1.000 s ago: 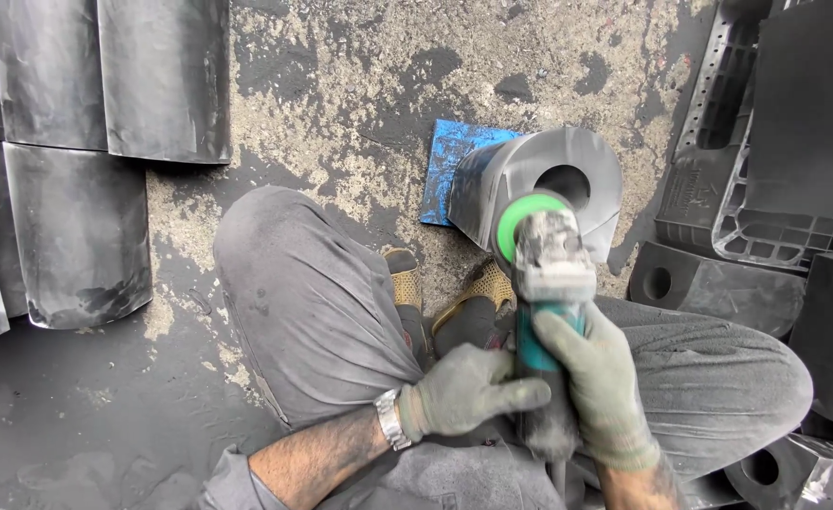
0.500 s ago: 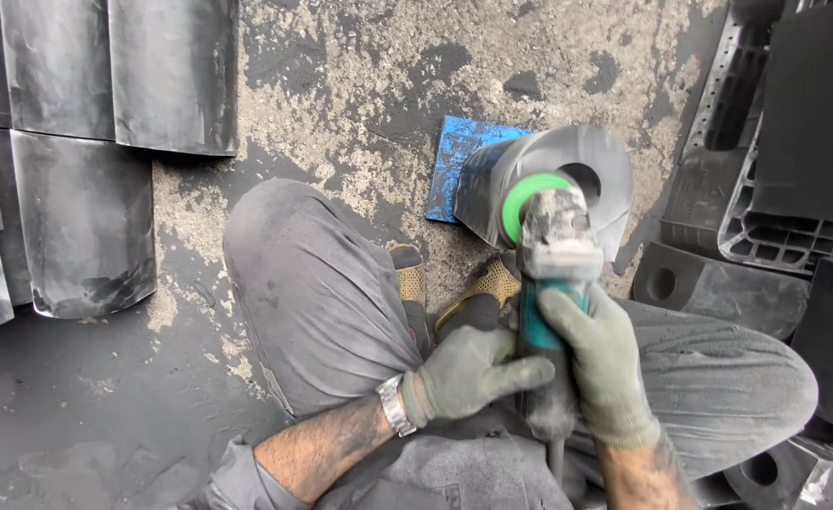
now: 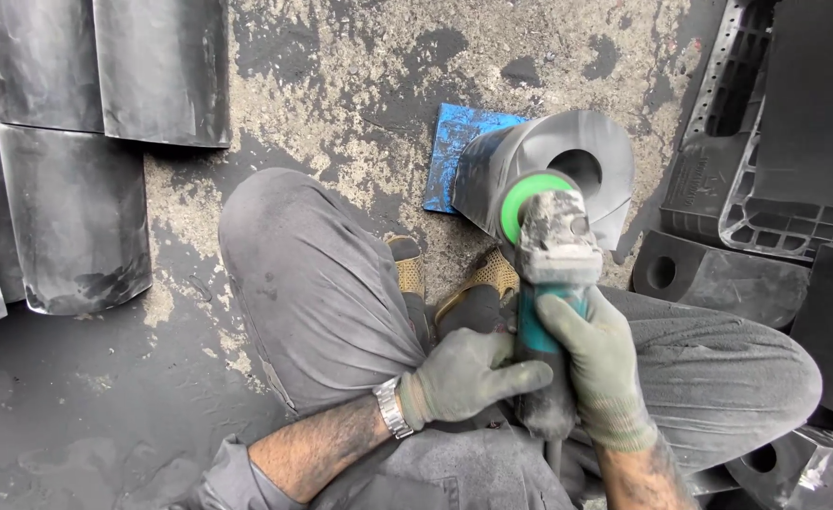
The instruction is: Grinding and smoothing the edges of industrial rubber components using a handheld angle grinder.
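Grinding here with an angle grinder [image 3: 550,283]: right hand [image 3: 601,368] is wrapped round its teal body, left hand [image 3: 459,376] clamps the rear from the side. The green-guarded disc sits against the near edge of a grey hollow plastic part [image 3: 553,161], which lies on the concrete floor [image 3: 341,66] over a blue sheet [image 3: 459,142]. I'd keep both wrists locked, go light on pressure, and keep the sandalled feet [image 3: 478,283] back since they're just beside the disc.
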